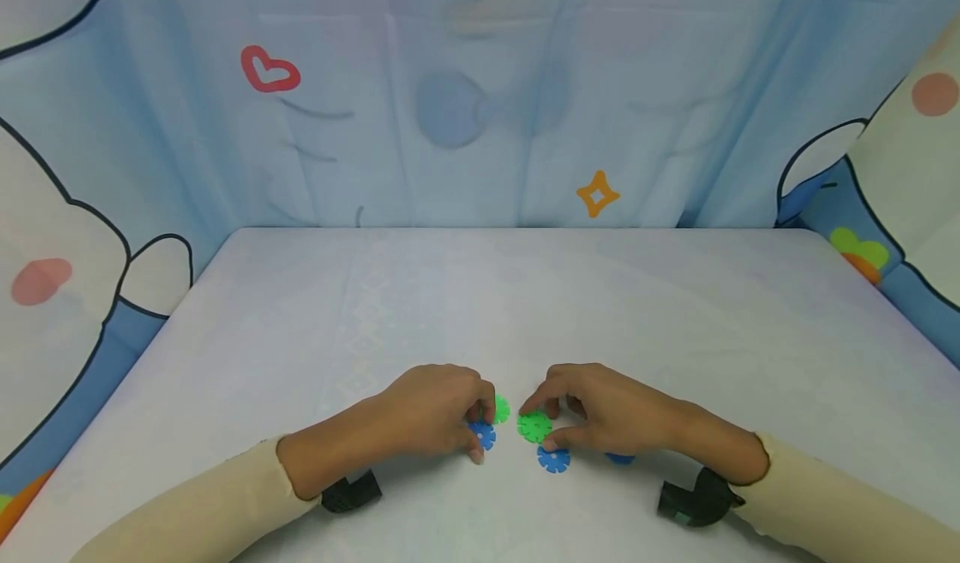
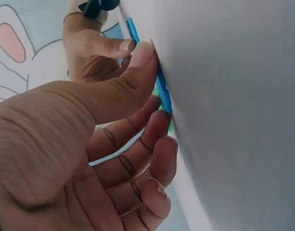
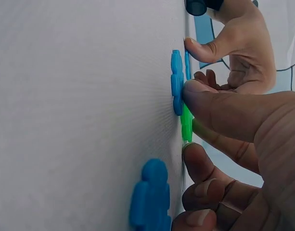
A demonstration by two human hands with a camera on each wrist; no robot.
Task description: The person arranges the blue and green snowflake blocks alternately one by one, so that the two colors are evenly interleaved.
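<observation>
My left hand [image 1: 438, 409] bends its thumb and fingers round the edges of a blue notched plastic disc [image 1: 486, 435], which lies on the table. Just beyond it, a green disc [image 1: 502, 410] is partly hidden by those fingers. The right hand [image 1: 618, 409] holds another green disc [image 1: 534, 426] between thumb and index finger, flat on the tabletop. Close below the right thumb lies a blue disc [image 1: 553, 460], seen edge-on in the right wrist view. One more blue disc [image 3: 151, 199] lies under the right hand, mostly covered in the head view.
A white-covered table [image 1: 570, 313] stretches out around the hands. Behind it hangs a light blue patterned curtain [image 1: 337, 146], with cartoon figures at both sides. Each wrist wears a black camera, one at the left [image 1: 351, 491] and one at the right [image 1: 697, 500].
</observation>
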